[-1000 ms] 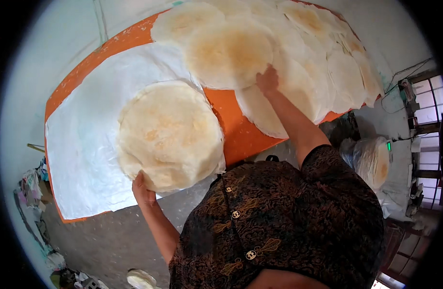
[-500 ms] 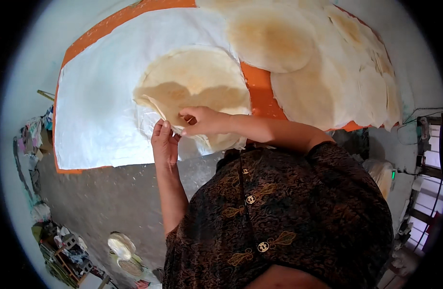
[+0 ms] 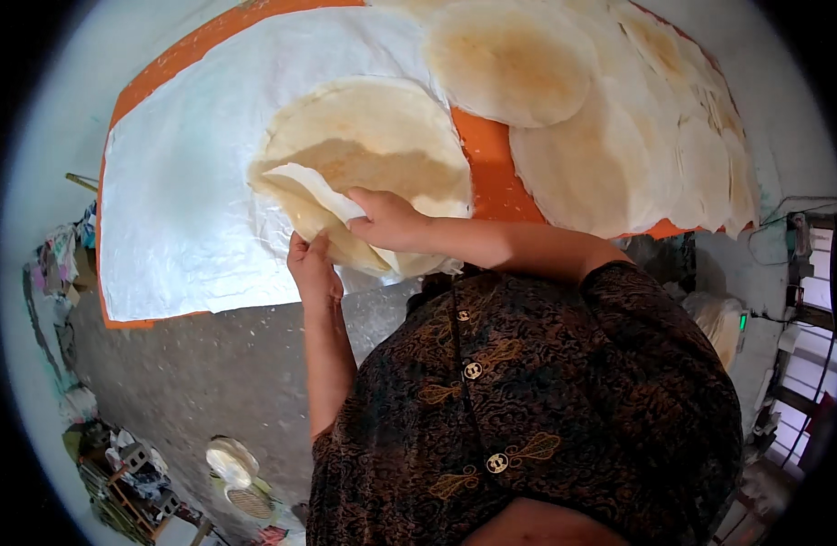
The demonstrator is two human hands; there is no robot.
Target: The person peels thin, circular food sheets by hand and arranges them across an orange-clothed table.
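Observation:
A stack of large round thin flatbreads [image 3: 373,136] lies on a white plastic sheet [image 3: 182,200] over an orange cloth [image 3: 486,182]. My right hand [image 3: 386,218] grips the near edge of the top flatbread and has folded it back over the stack, showing its pale underside. Just below it, my left hand [image 3: 314,268] pinches the near rim of the stack. More round flatbreads [image 3: 514,59] lie spread out and overlapping on the orange cloth to the right.
Grey concrete floor [image 3: 191,373] runs along the near side of the cloth. Clutter and small items [image 3: 127,464] sit at the lower left, with a round pale object [image 3: 232,460] nearby. A pale sack [image 3: 723,318] and window bars stand at the right.
My right hand came back from the far flatbreads to the near stack and lifted its top sheet's edge, folding it over. My left hand stayed at the stack's near rim.

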